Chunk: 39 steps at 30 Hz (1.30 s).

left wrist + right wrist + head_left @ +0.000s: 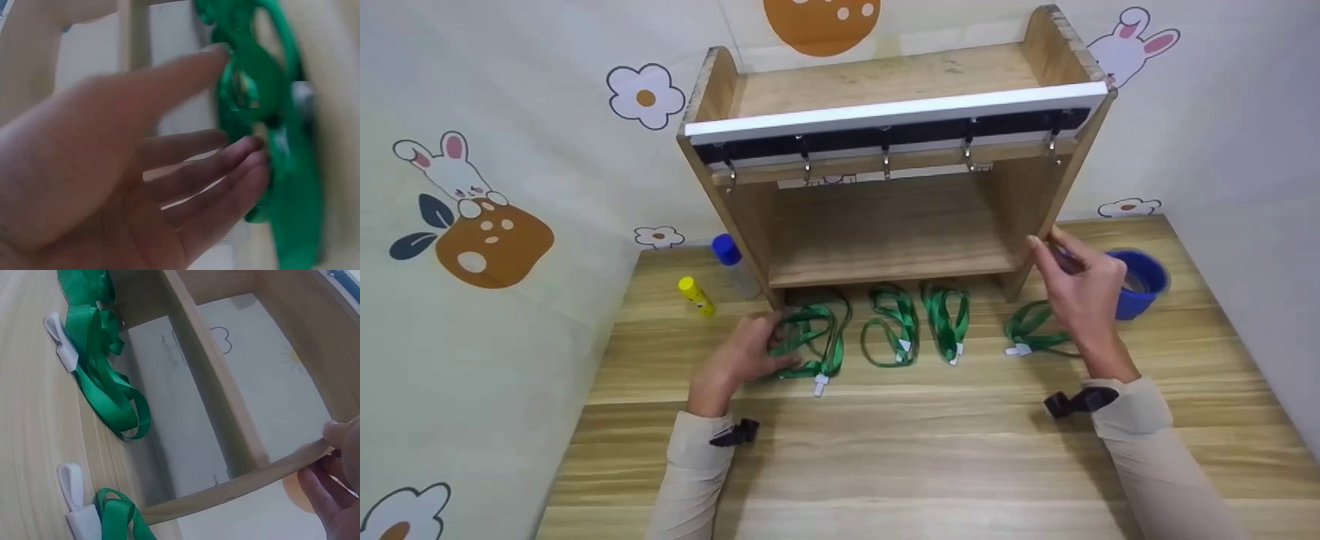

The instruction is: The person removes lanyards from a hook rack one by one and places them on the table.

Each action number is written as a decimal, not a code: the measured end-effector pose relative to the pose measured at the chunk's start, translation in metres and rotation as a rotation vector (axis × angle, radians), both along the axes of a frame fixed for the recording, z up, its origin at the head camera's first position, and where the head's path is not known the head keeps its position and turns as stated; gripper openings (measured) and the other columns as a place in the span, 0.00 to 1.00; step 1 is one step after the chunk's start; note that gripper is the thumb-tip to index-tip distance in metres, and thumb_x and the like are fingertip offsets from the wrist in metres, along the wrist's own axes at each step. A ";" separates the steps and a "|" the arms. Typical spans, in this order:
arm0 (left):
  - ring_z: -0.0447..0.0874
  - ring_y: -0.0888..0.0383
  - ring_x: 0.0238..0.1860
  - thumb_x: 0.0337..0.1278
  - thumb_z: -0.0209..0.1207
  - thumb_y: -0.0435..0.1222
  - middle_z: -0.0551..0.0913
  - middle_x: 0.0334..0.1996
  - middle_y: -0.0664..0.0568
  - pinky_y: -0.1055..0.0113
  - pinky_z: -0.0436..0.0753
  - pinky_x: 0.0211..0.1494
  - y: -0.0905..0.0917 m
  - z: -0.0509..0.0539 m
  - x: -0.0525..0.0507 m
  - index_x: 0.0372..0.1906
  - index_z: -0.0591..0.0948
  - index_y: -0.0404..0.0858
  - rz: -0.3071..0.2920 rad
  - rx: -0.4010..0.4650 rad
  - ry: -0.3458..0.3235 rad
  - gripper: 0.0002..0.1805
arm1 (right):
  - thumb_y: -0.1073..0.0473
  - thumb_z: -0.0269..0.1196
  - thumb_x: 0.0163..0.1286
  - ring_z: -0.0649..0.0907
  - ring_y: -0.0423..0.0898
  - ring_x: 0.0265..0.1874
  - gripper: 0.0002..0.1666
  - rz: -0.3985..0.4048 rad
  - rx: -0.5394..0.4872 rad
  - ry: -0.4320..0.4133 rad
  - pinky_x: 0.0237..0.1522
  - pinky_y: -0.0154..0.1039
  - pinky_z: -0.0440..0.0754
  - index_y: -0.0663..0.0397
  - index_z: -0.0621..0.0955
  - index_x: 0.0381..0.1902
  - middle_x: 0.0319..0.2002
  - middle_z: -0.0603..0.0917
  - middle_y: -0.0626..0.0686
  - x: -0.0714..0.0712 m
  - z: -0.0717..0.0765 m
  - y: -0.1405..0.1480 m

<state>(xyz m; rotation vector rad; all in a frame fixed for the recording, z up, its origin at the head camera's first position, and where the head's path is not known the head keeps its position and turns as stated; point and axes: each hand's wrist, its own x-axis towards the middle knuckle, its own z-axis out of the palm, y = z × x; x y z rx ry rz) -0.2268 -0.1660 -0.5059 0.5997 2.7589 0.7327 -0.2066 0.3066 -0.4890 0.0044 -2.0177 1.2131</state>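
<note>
A wooden shelf (pixel 885 270) with a row of metal hooks (pixel 886 161) along its front stands on the table. My right hand (pixel 1084 285) pinches the front edge of its right side panel (pixel 236 486) between thumb and fingers. At the shelf's lower left corner, my left hand (pixel 742 352) is at a coiled green lanyard (pixel 831 345). In the left wrist view the left fingers (pixel 208 185) are fairly straight and spread from the thumb, beside the green band (pixel 253 73); firm contact is unclear. More green lanyards (pixel 896 322) with white clips lie before the shelf.
Another lanyard (pixel 1031 330) lies below the right hand, with a blue cup (pixel 1140 281) beyond it. Left of the shelf stand a yellow tube (pixel 696 296) and a blue-capped bottle (pixel 735 266). Patterned walls (pixel 547 337) border the table.
</note>
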 end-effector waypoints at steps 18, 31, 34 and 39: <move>0.80 0.57 0.35 0.62 0.62 0.20 0.89 0.37 0.48 0.66 0.81 0.39 -0.023 -0.019 -0.012 0.42 0.90 0.35 -0.055 0.124 0.146 0.12 | 0.57 0.77 0.70 0.87 0.19 0.47 0.18 -0.005 -0.016 -0.046 0.46 0.18 0.85 0.54 0.91 0.56 0.53 0.92 0.59 0.003 -0.004 0.000; 0.84 0.53 0.37 0.64 0.60 0.22 0.88 0.42 0.42 0.59 0.88 0.39 -0.031 -0.002 0.021 0.46 0.87 0.30 0.014 -0.025 0.040 0.10 | 0.52 0.76 0.71 0.92 0.43 0.54 0.19 -0.027 -0.014 -0.100 0.47 0.20 0.85 0.48 0.91 0.58 0.55 0.92 0.53 0.004 0.001 0.002; 0.80 0.54 0.34 0.70 0.61 0.31 0.83 0.39 0.43 0.62 0.83 0.34 -0.027 -0.001 0.026 0.41 0.84 0.31 0.080 -0.031 -0.013 0.05 | 0.52 0.76 0.71 0.92 0.46 0.54 0.19 -0.029 -0.017 -0.104 0.47 0.20 0.85 0.49 0.91 0.58 0.55 0.92 0.54 0.004 0.000 0.001; 0.79 0.54 0.29 0.72 0.68 0.46 0.79 0.37 0.43 0.63 0.81 0.30 -0.018 -0.008 0.027 0.33 0.83 0.33 0.172 -0.047 0.008 0.19 | 0.52 0.76 0.72 0.92 0.44 0.54 0.19 -0.032 -0.022 -0.119 0.47 0.19 0.85 0.48 0.91 0.58 0.56 0.92 0.53 0.003 0.000 0.000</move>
